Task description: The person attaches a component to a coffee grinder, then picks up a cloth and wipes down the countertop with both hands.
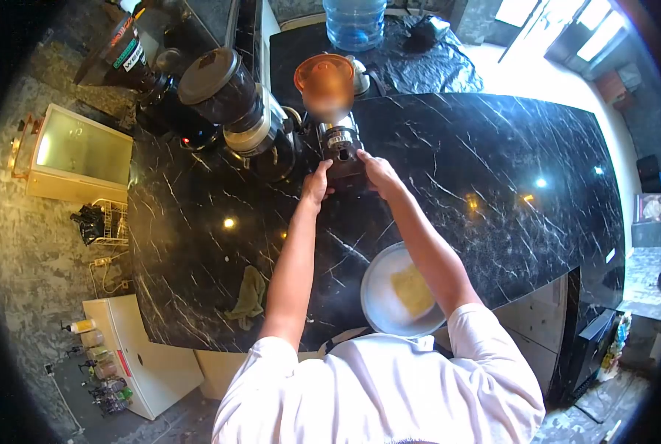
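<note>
A small coffee grinder (339, 138) with an orange-rimmed hopper (323, 78), a silver neck and a dark base stands at the far side of the black counter. My left hand (317, 185) grips the left side of its base, thumb on top. On the right side of the same base, my right hand (378, 175) has its thumb on top too; the undersides of both hands are hidden. Below my right forearm, close to my body, a pale round basin (373, 285) holds a yellow cloth or sponge (413, 291).
Two larger grinders stand left of my hands: one with a dark lidded hopper (216, 78), another (127, 63) beyond it. A crumpled green cloth (249, 296) lies near the counter's front edge. Behind the small grinder are a blue water jug (354, 26) and black plastic sheeting (427, 63).
</note>
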Action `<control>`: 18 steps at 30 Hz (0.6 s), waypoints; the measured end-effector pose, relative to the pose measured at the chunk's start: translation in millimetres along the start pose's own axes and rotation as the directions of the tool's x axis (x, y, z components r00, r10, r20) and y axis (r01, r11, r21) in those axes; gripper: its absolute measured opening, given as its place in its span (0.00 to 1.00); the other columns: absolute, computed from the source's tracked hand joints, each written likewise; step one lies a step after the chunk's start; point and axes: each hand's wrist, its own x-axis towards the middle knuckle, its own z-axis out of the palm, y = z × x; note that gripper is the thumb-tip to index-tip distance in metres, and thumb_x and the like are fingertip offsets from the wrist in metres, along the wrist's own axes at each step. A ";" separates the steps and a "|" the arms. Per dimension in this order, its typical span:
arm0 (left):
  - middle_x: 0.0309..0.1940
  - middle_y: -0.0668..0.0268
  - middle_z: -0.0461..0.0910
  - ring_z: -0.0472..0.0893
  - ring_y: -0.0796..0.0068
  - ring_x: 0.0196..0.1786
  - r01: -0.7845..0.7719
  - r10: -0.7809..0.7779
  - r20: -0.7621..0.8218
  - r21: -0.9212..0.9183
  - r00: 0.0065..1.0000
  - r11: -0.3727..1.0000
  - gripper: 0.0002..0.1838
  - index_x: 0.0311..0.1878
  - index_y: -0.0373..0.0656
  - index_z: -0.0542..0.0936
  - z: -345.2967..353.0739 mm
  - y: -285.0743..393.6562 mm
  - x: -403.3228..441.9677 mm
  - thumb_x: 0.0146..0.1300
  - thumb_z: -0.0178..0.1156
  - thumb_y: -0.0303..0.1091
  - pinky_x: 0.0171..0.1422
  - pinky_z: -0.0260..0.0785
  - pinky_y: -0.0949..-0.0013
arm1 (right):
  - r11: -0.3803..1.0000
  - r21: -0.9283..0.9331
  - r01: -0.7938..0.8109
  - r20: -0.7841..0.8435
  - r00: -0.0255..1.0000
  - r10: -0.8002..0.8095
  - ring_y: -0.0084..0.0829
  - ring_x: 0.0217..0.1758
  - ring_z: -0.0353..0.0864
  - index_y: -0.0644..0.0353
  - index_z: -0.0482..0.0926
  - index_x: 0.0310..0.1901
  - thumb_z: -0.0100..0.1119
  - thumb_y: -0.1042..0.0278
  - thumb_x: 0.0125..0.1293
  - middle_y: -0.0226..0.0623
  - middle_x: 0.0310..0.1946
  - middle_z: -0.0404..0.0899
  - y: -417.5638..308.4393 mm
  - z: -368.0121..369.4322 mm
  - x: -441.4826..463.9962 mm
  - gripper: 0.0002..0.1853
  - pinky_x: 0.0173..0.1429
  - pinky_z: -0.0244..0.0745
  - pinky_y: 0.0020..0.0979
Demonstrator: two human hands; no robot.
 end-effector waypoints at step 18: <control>0.35 0.62 0.84 0.77 0.74 0.31 -0.121 0.118 -0.053 -0.059 0.992 0.991 0.37 0.43 0.37 0.88 4.0 -7.9 11.8 0.60 0.69 0.70 0.37 0.70 0.70 | 0.995 -0.050 0.088 -0.033 0.995 -0.090 0.21 0.28 0.72 0.64 0.84 0.38 0.62 0.40 0.74 0.30 0.28 0.77 -6.8 2.2 -5.4 0.28 0.32 0.66 0.27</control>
